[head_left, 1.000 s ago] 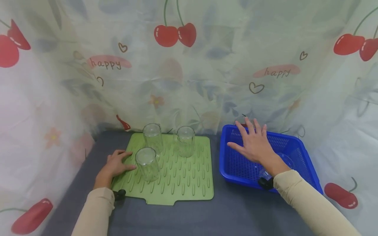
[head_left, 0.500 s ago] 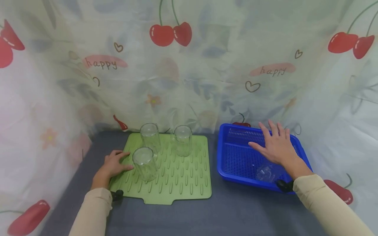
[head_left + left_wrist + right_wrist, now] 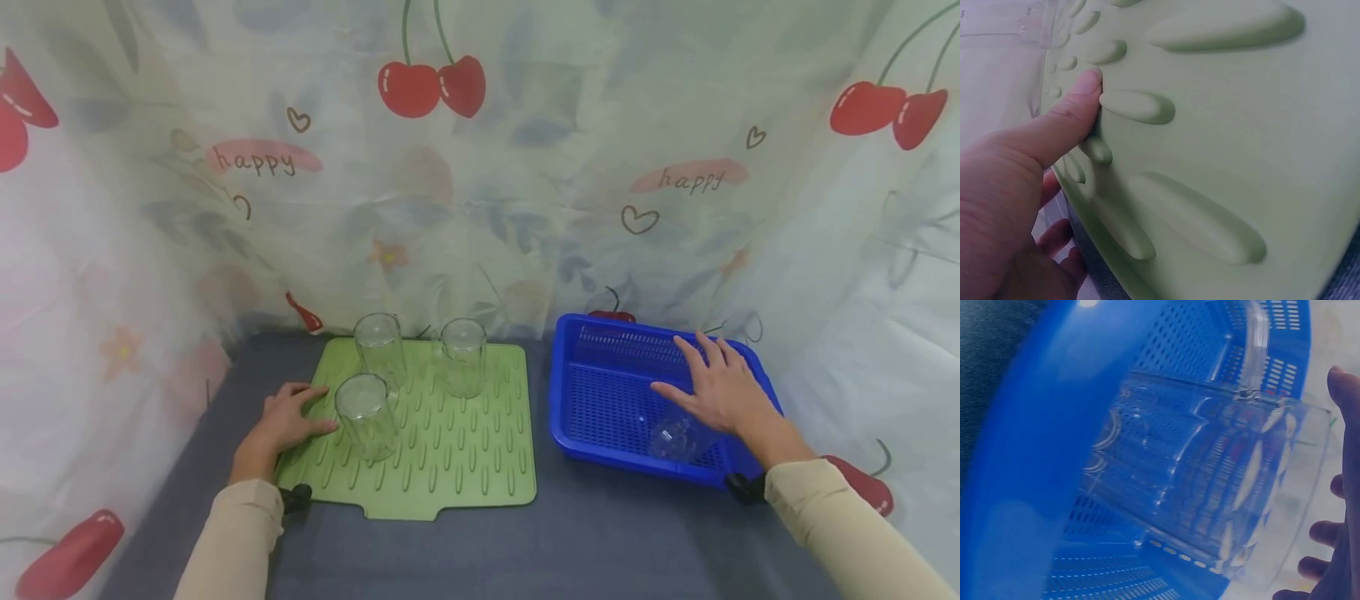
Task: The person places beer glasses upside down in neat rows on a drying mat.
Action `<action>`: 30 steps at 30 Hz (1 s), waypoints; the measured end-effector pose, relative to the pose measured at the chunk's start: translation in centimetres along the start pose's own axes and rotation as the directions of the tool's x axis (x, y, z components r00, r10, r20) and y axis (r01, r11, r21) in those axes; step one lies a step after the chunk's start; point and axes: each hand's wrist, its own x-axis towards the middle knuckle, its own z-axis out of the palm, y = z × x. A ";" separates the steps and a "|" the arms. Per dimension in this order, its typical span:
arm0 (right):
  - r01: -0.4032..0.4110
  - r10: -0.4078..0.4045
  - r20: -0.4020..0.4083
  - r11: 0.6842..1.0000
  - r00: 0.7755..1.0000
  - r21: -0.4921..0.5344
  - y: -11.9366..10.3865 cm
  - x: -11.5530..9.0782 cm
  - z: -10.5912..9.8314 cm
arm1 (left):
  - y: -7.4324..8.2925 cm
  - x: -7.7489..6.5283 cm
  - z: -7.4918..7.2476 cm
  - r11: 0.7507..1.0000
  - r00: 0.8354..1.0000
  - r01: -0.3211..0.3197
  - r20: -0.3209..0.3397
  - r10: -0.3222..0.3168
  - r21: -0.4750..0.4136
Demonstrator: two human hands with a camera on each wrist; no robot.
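My left hand (image 3: 288, 414) rests at the left edge of the green drying mat (image 3: 465, 467), its thumb (image 3: 1063, 119) lying over the ridged surface. In the left wrist view, other fingers show past the mat's edge. Three clear glasses stand upright on the mat: a front glass (image 3: 369, 421), a back-left glass (image 3: 381, 350) and a back-right glass (image 3: 463, 362). My right hand (image 3: 720, 387) is over the right side of the blue basket (image 3: 600, 404), fingers spread and holding nothing. Below it a clear glass mug (image 3: 1210, 469) with a handle (image 3: 1257, 344) lies in the basket.
The mat and basket sit side by side on a dark grey tabletop (image 3: 487, 554), with a strip of table between them. A cherry-patterned curtain (image 3: 487, 208) encloses the back and both sides.
My right hand has moved right and then slightly down over the basket, uncovering more of the mug there. The left hand keeps its place on the mat. The whole view has shifted a little.
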 end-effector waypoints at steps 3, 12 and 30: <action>0.001 -0.001 0.023 1.000 1.000 0.003 0.2 -0.3 0.4 | -0.1 0.0 0.1 1.000 1.000 0.005 -0.001 -0.005 -0.005; -0.014 0.014 0.068 1.000 0.998 -0.005 0.2 -1.6 1.2 | 0.0 -0.2 0.1 1.000 1.000 0.004 -0.007 -0.004 -0.004; 0.005 -0.019 0.172 0.997 0.985 0.078 -0.3 -2.0 0.6 | 0.3 -0.3 -0.1 1.000 1.000 0.013 -0.002 -0.013 -0.011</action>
